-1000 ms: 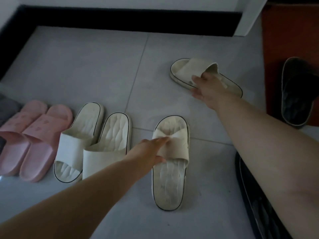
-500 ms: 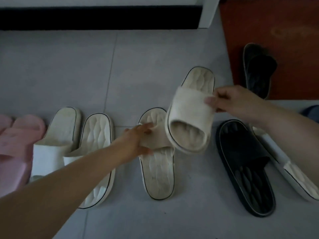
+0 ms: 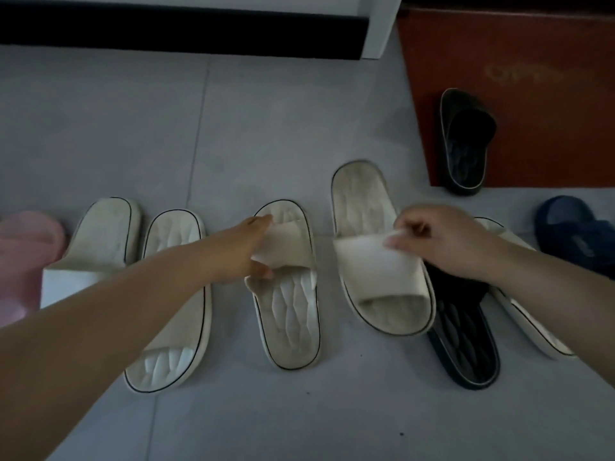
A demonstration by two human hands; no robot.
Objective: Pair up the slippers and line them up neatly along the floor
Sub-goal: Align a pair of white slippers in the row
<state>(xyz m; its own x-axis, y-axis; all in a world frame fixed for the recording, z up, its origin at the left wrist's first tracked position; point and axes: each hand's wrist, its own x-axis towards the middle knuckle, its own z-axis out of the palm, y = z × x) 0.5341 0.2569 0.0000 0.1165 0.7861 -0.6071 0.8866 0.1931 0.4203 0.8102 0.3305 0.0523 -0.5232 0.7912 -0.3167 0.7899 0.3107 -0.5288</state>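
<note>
Light, flexible foam by the look: left hand [image 3: 248, 249] pinching strap of lying cream slipper [image 3: 289, 314], right hand [image 3: 442, 242] pinching strap edge of carried cream slipper [image 3: 382, 261], soles hanging below fingers.

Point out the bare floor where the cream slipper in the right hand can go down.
Free: the grey strip between the cream slipper under the left hand and the black slipper; the held slipper in the right hand hangs over it. Also the open tiles toward the black baseboard. Crowded: right side, near the white-edged slipper.
</note>
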